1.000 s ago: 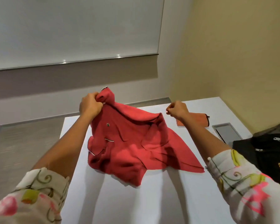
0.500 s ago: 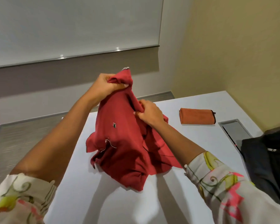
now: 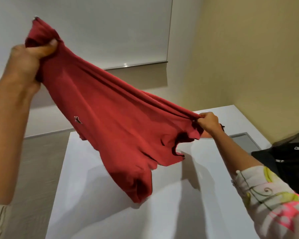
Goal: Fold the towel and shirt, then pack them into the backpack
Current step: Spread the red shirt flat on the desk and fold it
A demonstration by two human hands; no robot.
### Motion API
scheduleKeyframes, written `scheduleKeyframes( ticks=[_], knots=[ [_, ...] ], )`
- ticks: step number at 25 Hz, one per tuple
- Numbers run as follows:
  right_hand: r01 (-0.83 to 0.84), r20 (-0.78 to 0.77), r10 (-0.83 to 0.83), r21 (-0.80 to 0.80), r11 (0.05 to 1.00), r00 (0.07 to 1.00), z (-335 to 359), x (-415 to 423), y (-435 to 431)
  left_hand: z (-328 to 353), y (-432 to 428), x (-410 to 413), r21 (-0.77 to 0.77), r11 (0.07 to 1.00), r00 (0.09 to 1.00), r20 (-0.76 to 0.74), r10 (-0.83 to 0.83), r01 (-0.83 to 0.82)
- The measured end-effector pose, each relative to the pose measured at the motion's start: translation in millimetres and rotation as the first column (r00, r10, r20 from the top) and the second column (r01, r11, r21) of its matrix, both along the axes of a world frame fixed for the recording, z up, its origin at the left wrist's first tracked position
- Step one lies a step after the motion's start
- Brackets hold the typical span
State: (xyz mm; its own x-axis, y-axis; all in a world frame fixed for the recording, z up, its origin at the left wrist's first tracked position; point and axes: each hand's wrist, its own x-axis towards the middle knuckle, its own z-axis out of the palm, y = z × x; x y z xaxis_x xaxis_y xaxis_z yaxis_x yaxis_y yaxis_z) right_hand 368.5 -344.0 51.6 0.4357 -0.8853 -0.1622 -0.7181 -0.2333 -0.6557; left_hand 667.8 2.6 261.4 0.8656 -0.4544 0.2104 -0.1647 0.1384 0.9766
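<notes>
A red shirt (image 3: 114, 128) with a small chest logo hangs stretched in the air above the white table (image 3: 171, 209). My left hand (image 3: 29, 61) is raised high at the upper left, fist shut on one bunched end of the shirt. My right hand (image 3: 208, 122) is lower at the right, pinching the opposite edge. The shirt's lower part droops to the tabletop. The folded orange towel (image 3: 206, 135) lies behind my right hand, almost entirely hidden. The black backpack (image 3: 290, 161) sits at the table's right edge.
A grey recessed panel (image 3: 245, 140) is set into the table beside the backpack. The table's left edge drops to a grey floor (image 3: 33, 169). A beige wall stands at the right, a white blind on the wall ahead.
Both hands lifted the shirt off the table and pulled apart: the left rose high to the left, the right slid out to the shirt's far edge. The shirt now hangs stretched.
</notes>
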Motion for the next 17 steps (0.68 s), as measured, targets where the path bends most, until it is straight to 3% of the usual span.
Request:
scheduleKeyframes(
  ticks=[4,8,11,14,16,17],
  knots=[
    [-0.198,0.288,0.124,0.246,0.949,0.95,41.9,-8.6,5.5,-19.8,-10.5,-1.2,0.186,0.982,1.0,-0.02,0.025,-0.02],
    [-0.402,0.36,0.294,0.272,0.875,0.885,87.8,12.7,40.2,-63.3,-40.7,-60.8,0.418,0.903,0.981,0.114,-0.158,0.097],
    [-0.483,0.328,0.387,0.303,0.821,0.862,113.8,32.4,77.1,-86.9,-56.9,-121.3,0.568,0.8,0.88,0.263,-0.396,0.19],
    [-0.479,0.308,0.376,0.419,0.771,0.874,132.7,37.2,112.1,-104.8,-63.2,-172.4,0.751,0.659,0.727,0.469,-0.502,-0.029],
    [-0.478,0.346,0.335,0.54,0.692,0.876,138.5,29.1,125.9,-112.3,-62.4,-185.1,0.691,0.714,0.742,0.537,-0.401,-0.114],
    [-0.482,0.39,0.293,0.596,0.642,0.873,138.5,22.6,130.9,-114.4,-58.7,-186.2,0.647,0.759,0.804,0.485,-0.342,-0.067]
  ],
)
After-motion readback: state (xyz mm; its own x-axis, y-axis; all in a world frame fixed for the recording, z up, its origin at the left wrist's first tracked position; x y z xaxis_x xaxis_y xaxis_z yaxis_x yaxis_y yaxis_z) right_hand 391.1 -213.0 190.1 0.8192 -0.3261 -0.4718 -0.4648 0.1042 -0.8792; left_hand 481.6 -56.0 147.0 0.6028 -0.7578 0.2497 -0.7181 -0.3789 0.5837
